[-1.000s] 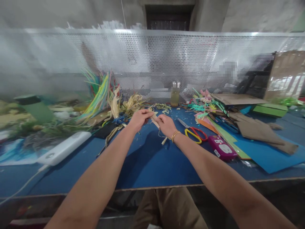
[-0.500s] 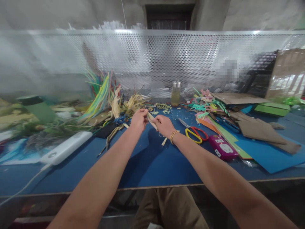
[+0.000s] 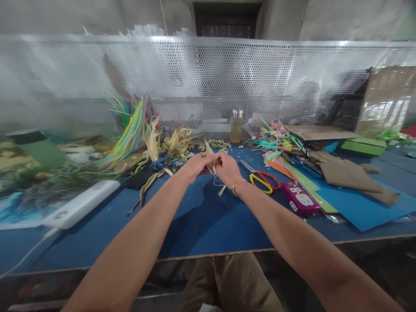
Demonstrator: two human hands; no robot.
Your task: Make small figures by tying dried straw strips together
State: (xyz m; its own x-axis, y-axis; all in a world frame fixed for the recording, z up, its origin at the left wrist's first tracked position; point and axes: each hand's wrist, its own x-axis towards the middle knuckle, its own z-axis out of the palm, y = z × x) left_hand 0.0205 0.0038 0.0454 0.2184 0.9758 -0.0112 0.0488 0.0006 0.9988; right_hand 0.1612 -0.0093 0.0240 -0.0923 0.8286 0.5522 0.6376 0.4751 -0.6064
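Pale husk strip (image 3: 209, 150) sat between both hands, raised above the blue tabletop (image 3: 224, 234), pointed tip sticking up past the fingers, a short bit showing below. Left hand (image 3: 199, 164) pinched it from the left; right hand (image 3: 228, 168) had thumb and curled forefinger closed on it from the right, hands close together. Exact fingertip contact was partly hidden and small, so which layer or edge each hand had was hard to tell. Handling, as judged: very light, thin, papery, dry-looking; probably bendy across its width, a bit stiffer along its length, likely to split along the grain if pulled hard. Didn't look slippery. Best hold seemed a soft two-sided pinch near the wider middle, thumb against forefinger, keeping off the thin tip, which looked easiest to tear or crease. Light scrap (image 3: 222, 190) lay on the tabletop just below the hands; scissors (image 3: 256, 172) lay right of the right hand, apart from it
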